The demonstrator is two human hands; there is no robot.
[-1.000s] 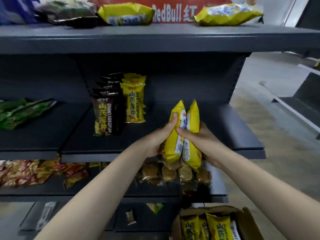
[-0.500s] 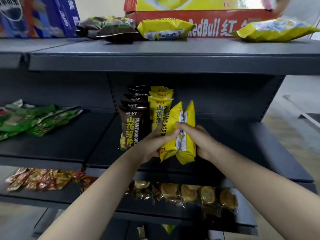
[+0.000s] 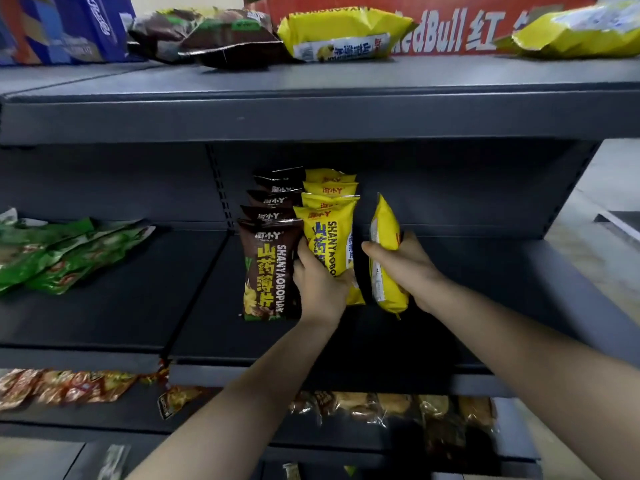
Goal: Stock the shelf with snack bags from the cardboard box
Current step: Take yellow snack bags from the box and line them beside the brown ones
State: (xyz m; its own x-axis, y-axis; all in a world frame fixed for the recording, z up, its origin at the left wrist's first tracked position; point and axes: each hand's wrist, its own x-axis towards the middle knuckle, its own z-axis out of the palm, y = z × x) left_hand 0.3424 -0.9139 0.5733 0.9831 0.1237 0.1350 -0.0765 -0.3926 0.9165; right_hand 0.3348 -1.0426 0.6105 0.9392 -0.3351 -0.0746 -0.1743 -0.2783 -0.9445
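Green bags [image 3: 52, 251]: lying flat at the far left of the middle shelf [image 3: 346, 344], well apart from the rest.
Brown row [image 3: 268, 271]: upright bags one behind another, just left of the yellow row [image 3: 329, 188] and touching it.
Left hand [image 3: 318, 282]: fingers curled round the lower half of the front bag [image 3: 332, 244], wedged between it and the brown row.
Front bag: yellow, upright, face out, against the head of the yellow row.
Right hand [image 3: 405, 265]: clamped round the second bag [image 3: 384, 258] at mid-height.
Second bag: yellow, upright, edge-on, just right of the yellow row with a gap between; whether it touches the shelf cannot be told.
Hands: apart, one bag each.
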